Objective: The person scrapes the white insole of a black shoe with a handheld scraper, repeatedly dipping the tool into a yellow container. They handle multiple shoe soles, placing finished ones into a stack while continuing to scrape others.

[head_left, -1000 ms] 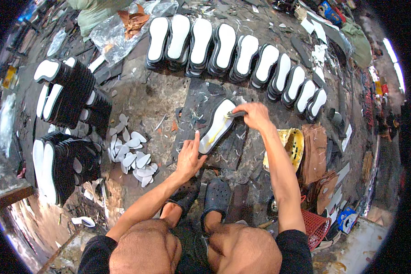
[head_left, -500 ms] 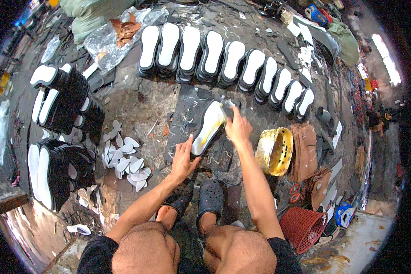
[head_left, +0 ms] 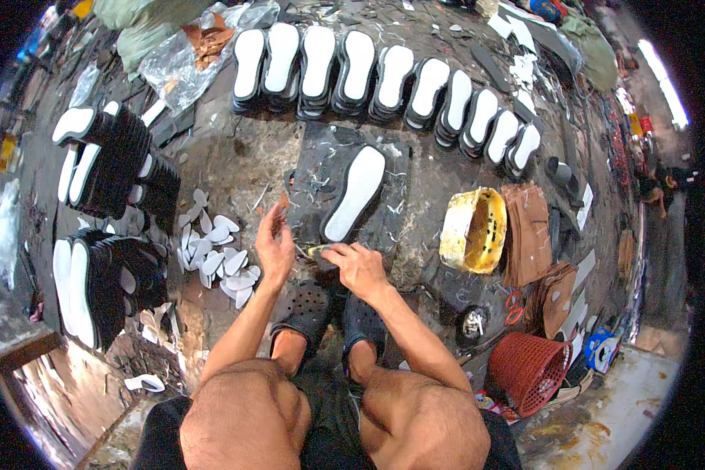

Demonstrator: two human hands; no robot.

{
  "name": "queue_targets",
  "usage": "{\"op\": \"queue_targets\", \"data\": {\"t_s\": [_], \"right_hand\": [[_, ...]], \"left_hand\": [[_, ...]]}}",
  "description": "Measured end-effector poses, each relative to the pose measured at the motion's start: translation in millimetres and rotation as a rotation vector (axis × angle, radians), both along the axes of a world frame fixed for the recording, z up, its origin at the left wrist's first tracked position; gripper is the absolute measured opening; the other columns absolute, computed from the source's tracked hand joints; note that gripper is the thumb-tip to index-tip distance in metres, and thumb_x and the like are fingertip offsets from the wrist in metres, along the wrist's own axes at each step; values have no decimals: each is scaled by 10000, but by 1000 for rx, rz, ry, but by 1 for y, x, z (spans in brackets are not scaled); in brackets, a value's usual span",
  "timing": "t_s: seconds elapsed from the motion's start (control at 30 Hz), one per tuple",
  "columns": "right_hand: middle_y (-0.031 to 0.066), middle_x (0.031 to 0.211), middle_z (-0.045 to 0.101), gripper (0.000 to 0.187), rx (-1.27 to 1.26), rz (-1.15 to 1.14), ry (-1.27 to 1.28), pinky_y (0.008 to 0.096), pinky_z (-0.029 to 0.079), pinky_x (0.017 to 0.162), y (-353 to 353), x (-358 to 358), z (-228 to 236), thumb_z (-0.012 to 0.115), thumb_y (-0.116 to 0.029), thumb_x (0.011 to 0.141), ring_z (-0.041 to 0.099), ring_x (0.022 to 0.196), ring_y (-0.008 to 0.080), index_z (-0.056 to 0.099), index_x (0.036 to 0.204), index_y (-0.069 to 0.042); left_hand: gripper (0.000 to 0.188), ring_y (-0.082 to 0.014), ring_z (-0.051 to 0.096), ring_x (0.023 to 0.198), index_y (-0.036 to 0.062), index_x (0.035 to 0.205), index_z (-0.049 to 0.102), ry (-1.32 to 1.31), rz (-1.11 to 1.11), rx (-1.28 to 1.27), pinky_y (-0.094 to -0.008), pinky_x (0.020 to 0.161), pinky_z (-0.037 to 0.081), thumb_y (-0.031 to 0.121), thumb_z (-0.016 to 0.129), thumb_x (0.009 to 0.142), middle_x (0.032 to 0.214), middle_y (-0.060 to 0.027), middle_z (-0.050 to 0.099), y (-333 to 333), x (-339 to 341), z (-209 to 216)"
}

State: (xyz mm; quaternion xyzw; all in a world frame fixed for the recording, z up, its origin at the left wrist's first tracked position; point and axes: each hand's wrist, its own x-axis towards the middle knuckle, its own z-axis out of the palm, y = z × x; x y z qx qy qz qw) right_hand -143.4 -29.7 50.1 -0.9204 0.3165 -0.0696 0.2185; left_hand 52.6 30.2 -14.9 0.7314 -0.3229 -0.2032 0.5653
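Sole (head_left: 355, 194) lies white side up on the dark mat (head_left: 319, 160); left hand (head_left: 275, 244), loosely curled, looks empty beside the pale pieces (head_left: 212, 263); right hand (head_left: 359, 270), nearer the sole's lower end, pinches a small yellowish tool (head_left: 318, 251).

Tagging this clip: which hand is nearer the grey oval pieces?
Left: the left hand is just right of the grey oval pieces; the right hand is farther right.

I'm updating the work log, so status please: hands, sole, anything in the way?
Right hand gripping small yellow-stained tool; left hand loosely open nearby. White-topped sole on dark mat, ahead of both hands. Stacked soles beyond, apart from it.
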Motion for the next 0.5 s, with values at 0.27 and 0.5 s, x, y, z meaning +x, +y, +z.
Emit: {"op": "queue_targets", "data": {"t_s": [0.27,0.5], "right_hand": [[83,1073,730,250,371,-483,-709,293,526,880,-74,-48,161,665,-99,937,669,983,147,683,1170,-11],[69,1080,694,274,101,-803,-933,309,502,889,-102,-117,159,705,-53,897,644,964,163,650,1153,29]], "left_hand": [[1052,-406,560,1077,-3,1545,205,-587,-463,290,-446,969,469,189,819,713,1241,-242,601,-22,-31,37],[1279,-327,632,1092,111,1583,78,257,-476,228,-434,911,518,205,904,610,1307,-253,591,-42,-9,28]]}}
